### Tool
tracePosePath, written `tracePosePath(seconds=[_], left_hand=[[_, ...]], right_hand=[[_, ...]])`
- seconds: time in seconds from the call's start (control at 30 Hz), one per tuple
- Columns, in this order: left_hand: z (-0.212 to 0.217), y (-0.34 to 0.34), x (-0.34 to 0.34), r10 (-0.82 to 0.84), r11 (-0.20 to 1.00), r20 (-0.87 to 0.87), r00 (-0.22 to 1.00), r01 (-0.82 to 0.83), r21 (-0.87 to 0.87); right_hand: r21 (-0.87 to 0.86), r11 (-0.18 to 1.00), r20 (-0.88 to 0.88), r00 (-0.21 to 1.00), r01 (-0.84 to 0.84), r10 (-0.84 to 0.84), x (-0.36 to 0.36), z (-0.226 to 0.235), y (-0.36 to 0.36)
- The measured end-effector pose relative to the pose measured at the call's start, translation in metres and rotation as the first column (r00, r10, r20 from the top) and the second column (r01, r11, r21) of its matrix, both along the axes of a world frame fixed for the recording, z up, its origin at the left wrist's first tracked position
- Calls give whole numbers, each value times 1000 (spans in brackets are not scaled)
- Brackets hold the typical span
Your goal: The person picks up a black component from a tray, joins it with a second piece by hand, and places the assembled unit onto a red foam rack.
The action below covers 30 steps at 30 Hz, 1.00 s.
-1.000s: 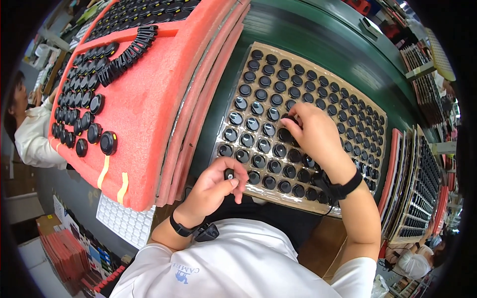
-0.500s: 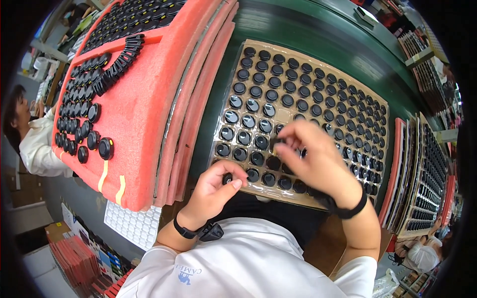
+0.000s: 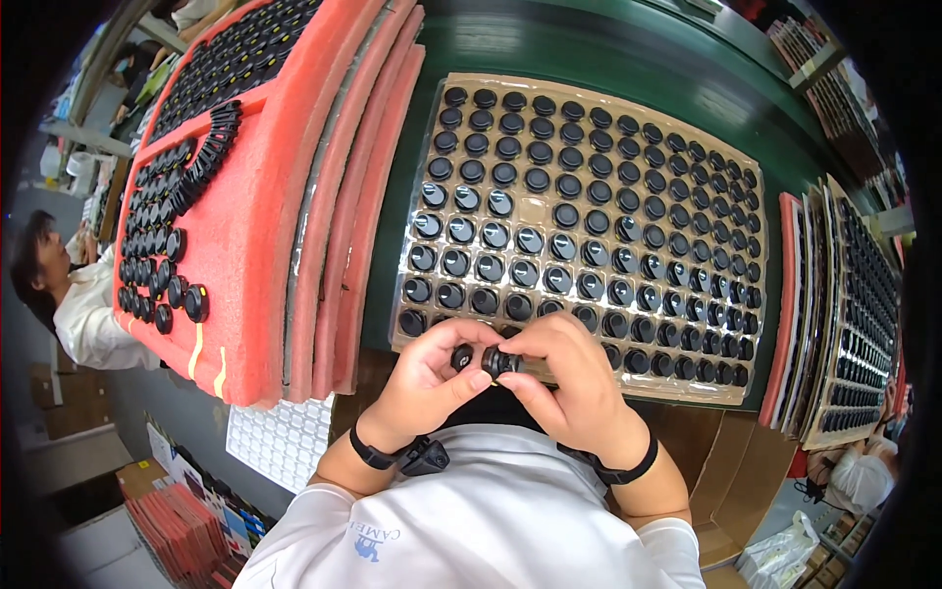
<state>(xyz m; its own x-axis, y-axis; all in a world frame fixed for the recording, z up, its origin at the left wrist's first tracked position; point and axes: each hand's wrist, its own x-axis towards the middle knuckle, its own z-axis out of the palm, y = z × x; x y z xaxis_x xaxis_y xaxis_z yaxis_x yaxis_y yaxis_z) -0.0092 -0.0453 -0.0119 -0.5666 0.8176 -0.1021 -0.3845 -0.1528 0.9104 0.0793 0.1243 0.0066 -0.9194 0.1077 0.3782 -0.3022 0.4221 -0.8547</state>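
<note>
In front of me lies a clear plastic tray on brown board (image 3: pixel 533 209), with rows of black round knob-like parts (image 3: pixel 538 180) in its pockets; the brown shows through one pocket. Over its near edge my hands are close together. My left hand (image 3: pixel 432 378) is closed, with a small black round part (image 3: pixel 460 356) held in its curled fingers. My right hand (image 3: pixel 574 383) pinches another black round part (image 3: pixel 504 362) between thumb and forefinger. The left thumb and fingertips touch that second part too.
At my left stands a stack of red foam trays (image 3: pixel 250 304) bearing more black parts, some with yellow marks. A white pocketed tray (image 3: pixel 280 442) sits below it. Further stacked trays (image 3: pixel 844 334) stand at right. Another person (image 3: pixel 88 304) is at far left.
My right hand has come back from over the tray toward my left hand, bringing a black round part with it. The two hands now meet at the tray's near edge.
</note>
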Motion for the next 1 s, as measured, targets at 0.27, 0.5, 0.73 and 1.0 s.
tracePosePath(seconds=[0.27, 0.5, 0.73, 1.0], left_hand=[[-2, 1, 2, -5, 999, 61, 998, 2, 50], [1, 6, 4, -4, 996, 0, 1000, 4, 88], [4, 3, 3, -27, 997, 92, 995, 20, 71], [4, 2, 1, -49, 993, 107, 993, 37, 112]], right_hand=[[-970, 243, 96, 958, 28, 269, 11, -21, -4], [-972, 233, 69, 960, 4, 271, 12, -22, -5], [-877, 478, 133, 977, 38, 165, 16, -10, -8], [-713, 701, 59, 998, 32, 14, 19, -3, -14]])
